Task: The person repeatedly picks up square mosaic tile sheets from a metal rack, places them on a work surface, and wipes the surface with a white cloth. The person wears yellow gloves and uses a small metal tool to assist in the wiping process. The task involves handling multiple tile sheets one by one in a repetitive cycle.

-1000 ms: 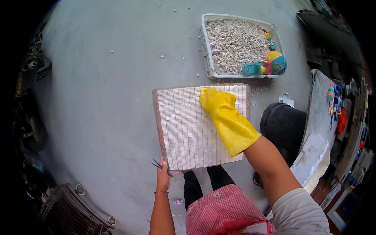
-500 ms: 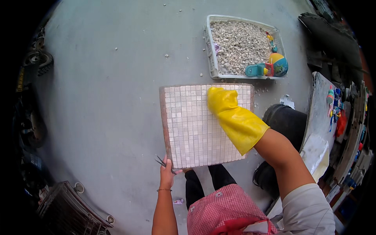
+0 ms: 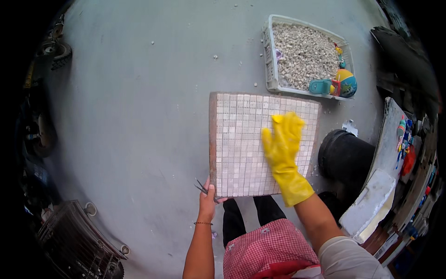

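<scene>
A square board (image 3: 213, 135) with a brown edge carries a grid of small whitish mosaic tiles (image 3: 239, 153). It is held out in front of me above the floor. At its near left corner, my left hand (image 3: 207, 204) grips the edge, with dark tweezers (image 3: 201, 187) also held in the fingers. My right hand (image 3: 284, 144), in a long yellow rubber glove, rests over the right half of the tiles with its fingers stretched out. The glove hides the tiles beneath it.
Beyond the board, a white plastic crate (image 3: 268, 60) contains many small stone pieces (image 3: 304, 51), a colourful ball (image 3: 346, 86) and toys. To the right are a black bucket (image 3: 346, 151) and a white foam box (image 3: 369, 204). A metal cart (image 3: 83, 242) stands at lower left.
My right hand has drawn back from the far edge of the tiles toward me, and its fingers have straightened out. My left hand keeps its hold; the view has shifted.
</scene>
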{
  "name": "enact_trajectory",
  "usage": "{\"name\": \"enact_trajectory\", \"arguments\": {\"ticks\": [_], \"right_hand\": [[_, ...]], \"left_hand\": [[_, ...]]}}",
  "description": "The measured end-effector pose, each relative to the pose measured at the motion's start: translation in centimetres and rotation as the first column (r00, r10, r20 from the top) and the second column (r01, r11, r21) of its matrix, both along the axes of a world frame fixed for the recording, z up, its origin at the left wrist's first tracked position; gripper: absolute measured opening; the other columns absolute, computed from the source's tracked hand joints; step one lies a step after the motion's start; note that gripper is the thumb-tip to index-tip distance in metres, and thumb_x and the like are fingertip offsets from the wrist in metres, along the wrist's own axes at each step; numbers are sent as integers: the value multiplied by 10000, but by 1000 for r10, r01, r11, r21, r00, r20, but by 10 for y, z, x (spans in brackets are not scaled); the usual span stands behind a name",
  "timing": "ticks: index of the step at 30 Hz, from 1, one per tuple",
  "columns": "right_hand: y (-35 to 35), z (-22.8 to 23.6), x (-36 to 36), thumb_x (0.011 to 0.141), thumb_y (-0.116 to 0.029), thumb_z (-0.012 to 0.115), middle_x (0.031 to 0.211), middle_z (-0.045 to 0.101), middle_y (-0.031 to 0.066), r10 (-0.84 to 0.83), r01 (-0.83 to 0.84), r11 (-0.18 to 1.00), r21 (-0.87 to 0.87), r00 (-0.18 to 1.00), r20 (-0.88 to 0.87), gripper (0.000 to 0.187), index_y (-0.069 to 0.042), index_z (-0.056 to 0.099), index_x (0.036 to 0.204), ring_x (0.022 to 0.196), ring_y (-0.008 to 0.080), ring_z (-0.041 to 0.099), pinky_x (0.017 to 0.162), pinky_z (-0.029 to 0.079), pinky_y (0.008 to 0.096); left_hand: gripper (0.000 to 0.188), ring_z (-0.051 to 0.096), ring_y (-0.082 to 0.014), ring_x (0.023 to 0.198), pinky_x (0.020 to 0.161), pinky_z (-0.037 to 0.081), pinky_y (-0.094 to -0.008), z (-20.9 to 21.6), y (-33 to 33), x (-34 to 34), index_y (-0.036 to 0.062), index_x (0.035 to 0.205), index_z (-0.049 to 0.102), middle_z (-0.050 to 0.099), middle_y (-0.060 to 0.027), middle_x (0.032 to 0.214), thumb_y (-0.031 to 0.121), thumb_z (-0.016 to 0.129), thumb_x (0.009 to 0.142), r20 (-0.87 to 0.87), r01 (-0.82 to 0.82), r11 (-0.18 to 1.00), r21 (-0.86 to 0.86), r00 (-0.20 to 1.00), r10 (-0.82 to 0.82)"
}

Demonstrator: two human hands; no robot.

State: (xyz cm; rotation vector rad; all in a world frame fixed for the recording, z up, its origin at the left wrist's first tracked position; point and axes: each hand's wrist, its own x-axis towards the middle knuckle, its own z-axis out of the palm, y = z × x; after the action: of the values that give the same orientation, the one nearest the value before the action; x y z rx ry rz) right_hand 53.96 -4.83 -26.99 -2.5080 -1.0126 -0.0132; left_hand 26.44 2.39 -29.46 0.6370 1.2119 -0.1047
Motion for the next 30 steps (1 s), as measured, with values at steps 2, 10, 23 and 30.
{"name": "enact_trajectory", "arguments": {"ticks": [2,10,23,30], "right_hand": [[41,-15,-22,739,-235,673,1249,494,208,102,-112,979,173,993,66,452,1,564,1109,1227,362,408,1067,221,503],[18,9,-76,764,-237,597,1226,523,187,756,-737,654,169,641,-132,350,-14,579,1033,1178,332,468,1030,323,440],[89,-9,28,723,-249,682,1278,475,197,213,-253,936,246,961,178,411,5,563,1022,1180,349,446,1024,307,457],[37,1,-113,735,-278,649,1351,409,188,678,-637,733,238,711,-186,413,-37,543,1053,1262,311,384,1089,239,429]], "left_hand": [[530,577,-187,1017,712,534,-353,-1,-6,-10,124,1407,254,528,-52,1228,356,403,954,-3,-8,1000,-14,1000,8],[569,425,-231,1219,877,439,-484,1,7,-9,182,1437,182,356,-53,1400,418,372,954,166,-84,976,-201,979,119],[399,359,-50,535,421,299,-189,-56,-30,-145,94,1317,399,507,1,840,148,441,924,-201,-754,656,22,640,742],[376,303,-50,459,363,235,-175,-14,37,-101,35,1262,445,510,-31,790,135,477,901,-122,-893,445,63,435,892]]}}
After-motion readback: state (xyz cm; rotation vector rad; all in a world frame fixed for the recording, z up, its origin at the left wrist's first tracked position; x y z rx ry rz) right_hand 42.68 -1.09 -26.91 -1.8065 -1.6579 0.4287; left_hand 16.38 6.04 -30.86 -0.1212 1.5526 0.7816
